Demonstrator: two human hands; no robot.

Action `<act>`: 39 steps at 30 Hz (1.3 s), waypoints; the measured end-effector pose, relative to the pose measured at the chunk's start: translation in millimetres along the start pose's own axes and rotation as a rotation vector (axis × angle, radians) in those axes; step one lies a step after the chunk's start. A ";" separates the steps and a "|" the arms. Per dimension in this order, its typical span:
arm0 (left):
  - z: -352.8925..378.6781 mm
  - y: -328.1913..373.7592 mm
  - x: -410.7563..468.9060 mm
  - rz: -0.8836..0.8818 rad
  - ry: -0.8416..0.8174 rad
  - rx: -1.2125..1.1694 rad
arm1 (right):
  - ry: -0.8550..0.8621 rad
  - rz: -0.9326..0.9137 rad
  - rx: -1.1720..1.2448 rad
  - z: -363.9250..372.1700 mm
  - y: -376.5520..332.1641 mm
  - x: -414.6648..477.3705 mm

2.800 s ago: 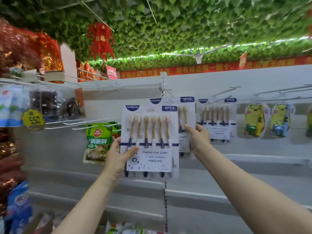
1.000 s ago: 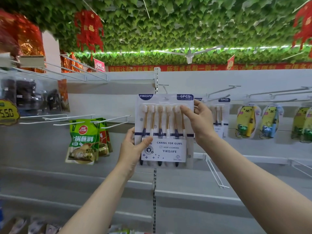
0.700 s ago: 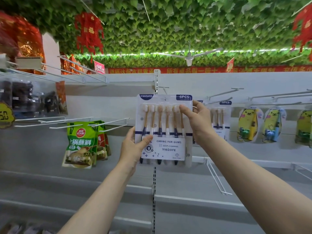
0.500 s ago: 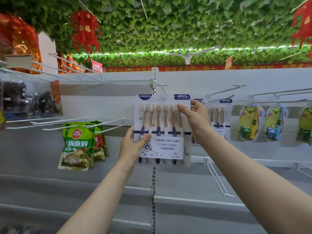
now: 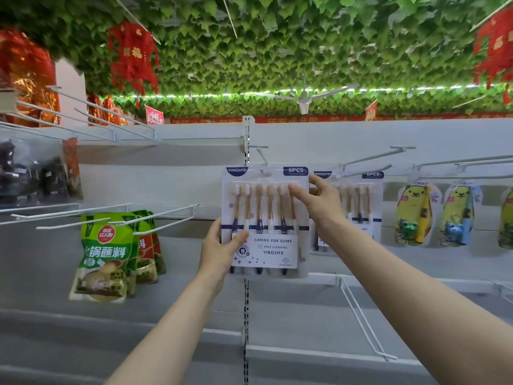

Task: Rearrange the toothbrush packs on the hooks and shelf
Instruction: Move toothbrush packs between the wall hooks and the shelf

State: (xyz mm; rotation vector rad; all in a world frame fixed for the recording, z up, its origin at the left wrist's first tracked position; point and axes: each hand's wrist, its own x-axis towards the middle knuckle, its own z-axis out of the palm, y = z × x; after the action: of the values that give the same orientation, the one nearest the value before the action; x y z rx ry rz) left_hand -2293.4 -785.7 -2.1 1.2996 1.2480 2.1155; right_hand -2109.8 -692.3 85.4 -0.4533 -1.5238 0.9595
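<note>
Fingers (image 5: 297, 191) of the right hand (image 5: 323, 205) pinch the toothbrush pack (image 5: 265, 215) at its upper right edge, and the left hand (image 5: 219, 252) grips its lower left corner. Pack's upright between them, top edge at the hook (image 5: 261, 157) just above.

Left hand (image 5: 219, 254), its fingers: hiding behind the front toothbrush pack (image 5: 263, 218).
Hook (image 5: 261, 156) and hang hole: blurring together, seating untellable.
Second toothbrush pack (image 5: 361, 207): half hiding behind the right hand (image 5: 319, 207).
Dark packets (image 5: 30, 173): blurring at left.
Rightmost yellow pack (image 5: 507, 218): running off the edge.
</note>
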 end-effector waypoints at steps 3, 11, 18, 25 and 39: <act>-1.1 -5.1 4.7 -0.004 -0.006 -0.011 | -0.005 -0.016 0.006 -0.8 5.7 3.8; 1.8 -15.2 14.7 -0.008 -0.025 -0.030 | 0.010 -0.021 -0.039 -0.5 12.9 12.4; 2.1 -17.1 15.9 -0.007 -0.024 -0.029 | 0.010 -0.011 -0.056 -2.0 15.3 14.9; -2.9 -10.1 12.6 0.001 -0.010 0.012 | 0.028 0.035 -0.132 -1.9 13.4 12.6; -12.8 23.7 -5.1 -0.081 0.134 0.475 | 0.039 0.178 -0.564 -18.8 -23.6 -26.0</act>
State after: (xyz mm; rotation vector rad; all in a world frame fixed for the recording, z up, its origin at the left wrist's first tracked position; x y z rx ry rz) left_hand -2298.5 -808.4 12.4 1.2680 1.9124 1.9437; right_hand -2081.0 -719.7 86.4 -1.0150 -1.7327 0.6346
